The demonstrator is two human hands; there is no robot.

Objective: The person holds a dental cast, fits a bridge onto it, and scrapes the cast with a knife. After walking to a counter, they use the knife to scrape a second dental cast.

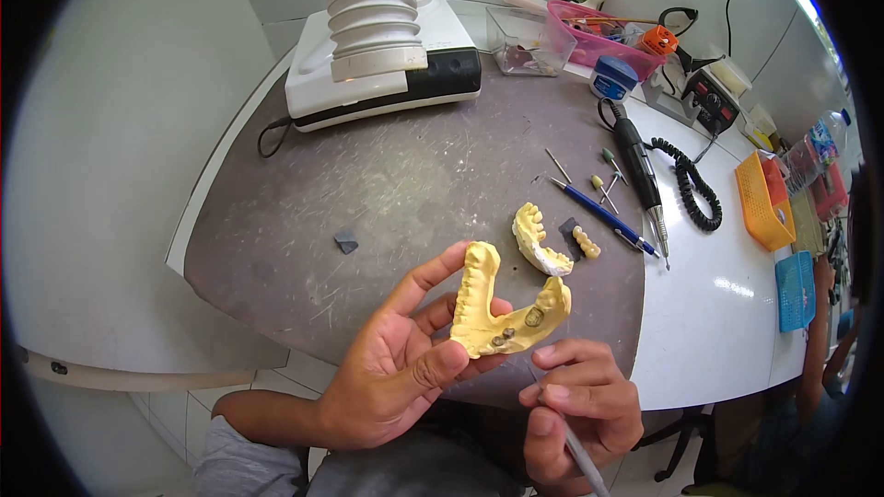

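My left hand (405, 359) grips a yellow horseshoe-shaped dental cast (479, 313) between thumb and fingers, above the table's near side. Dark marks and greyish spots show on the cast's right arm. In a pen-like hold, my right hand (589, 405) is closed on a slim metal hand instrument (580, 456). Its thin tip lies close below the cast; whether it touches cannot be made out. Beyond the hands, a second, smaller yellow-and-white dental cast (534, 237) rests on the table, beside a tooth-coloured dental bridge (586, 242) and a dark scrap of paper (566, 230).
A blue mechanical pencil (603, 212), several small rotary burs (603, 189) and a black handpiece (640, 166) lie to the right. A white suction unit (378, 64) stands at the back. Behind are a pink basket (599, 46) and a control box (709, 101); an orange basket (762, 202) sits far right.
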